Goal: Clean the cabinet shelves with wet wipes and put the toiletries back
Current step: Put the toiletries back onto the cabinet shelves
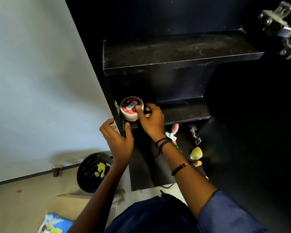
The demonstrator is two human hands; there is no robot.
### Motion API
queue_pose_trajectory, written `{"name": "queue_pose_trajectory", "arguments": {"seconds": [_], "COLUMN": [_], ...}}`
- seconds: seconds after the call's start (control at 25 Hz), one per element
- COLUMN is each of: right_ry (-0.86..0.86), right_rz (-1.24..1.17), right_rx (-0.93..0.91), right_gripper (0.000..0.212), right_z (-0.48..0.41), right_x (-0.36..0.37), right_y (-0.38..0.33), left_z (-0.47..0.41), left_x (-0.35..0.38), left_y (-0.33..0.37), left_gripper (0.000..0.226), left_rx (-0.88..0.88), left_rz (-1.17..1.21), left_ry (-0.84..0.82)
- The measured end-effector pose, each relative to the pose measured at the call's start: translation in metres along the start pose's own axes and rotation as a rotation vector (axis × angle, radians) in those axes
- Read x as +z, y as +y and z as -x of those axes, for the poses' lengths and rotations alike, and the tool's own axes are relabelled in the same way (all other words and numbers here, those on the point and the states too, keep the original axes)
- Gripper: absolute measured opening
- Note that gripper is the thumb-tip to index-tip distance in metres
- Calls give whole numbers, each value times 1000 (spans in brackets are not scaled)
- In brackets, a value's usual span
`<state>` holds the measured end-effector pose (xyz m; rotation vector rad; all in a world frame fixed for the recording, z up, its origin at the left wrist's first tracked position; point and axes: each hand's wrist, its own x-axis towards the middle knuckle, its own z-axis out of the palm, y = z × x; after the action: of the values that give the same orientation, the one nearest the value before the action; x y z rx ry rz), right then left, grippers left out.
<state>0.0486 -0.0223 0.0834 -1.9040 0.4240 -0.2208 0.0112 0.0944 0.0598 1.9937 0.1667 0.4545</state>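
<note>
A round pink tub (pixel 130 106) with a red lid and a white label sits at the left end of the lower black shelf (pixel 188 112). My right hand (pixel 152 120) is closed around the tub, thumb pressed on its lid. Just below and left of it, my left hand (pixel 118 140) hovers with fingers apart at the cabinet's left edge, holding nothing. The upper shelf (pixel 180 54) is bare and streaked with dust. Below the lower shelf, several toiletries lie on the cabinet bottom: a yellow-capped bottle (pixel 196 153), an orange-tipped item (pixel 198 163) and a tube (pixel 171 136) partly hidden by my wrist.
A black bin (pixel 89 174) holding used yellow wipes stands on the floor by the white wall. A blue wipes pack (pixel 55 223) lies at the bottom left. Metal hinges (pixel 279 24) stick out at the top right, and the open black door (pixel 252 148) fills the right side.
</note>
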Motion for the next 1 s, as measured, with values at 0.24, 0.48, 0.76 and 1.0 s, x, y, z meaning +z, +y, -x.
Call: {"name": "queue_pose_trajectory", "arguments": {"seconds": [0.24, 0.48, 0.76, 1.0], "right_ry": [238, 436, 188, -89], "right_rz": [-12, 68, 614, 940], "right_rx": [-71, -33, 274, 200], "right_gripper": [16, 21, 27, 37], "right_z": [15, 30, 32, 27], "right_x": [-30, -89, -133, -132], "right_y": [27, 89, 171, 183], "left_z": [24, 59, 55, 44], "left_x": [14, 63, 163, 238], "left_y": [0, 2, -11, -14], "left_gripper": [47, 26, 58, 61], "left_rx": [141, 343, 378, 144], "left_rz": [58, -143, -548, -813], "left_ry": [68, -499, -917, -1122]}}
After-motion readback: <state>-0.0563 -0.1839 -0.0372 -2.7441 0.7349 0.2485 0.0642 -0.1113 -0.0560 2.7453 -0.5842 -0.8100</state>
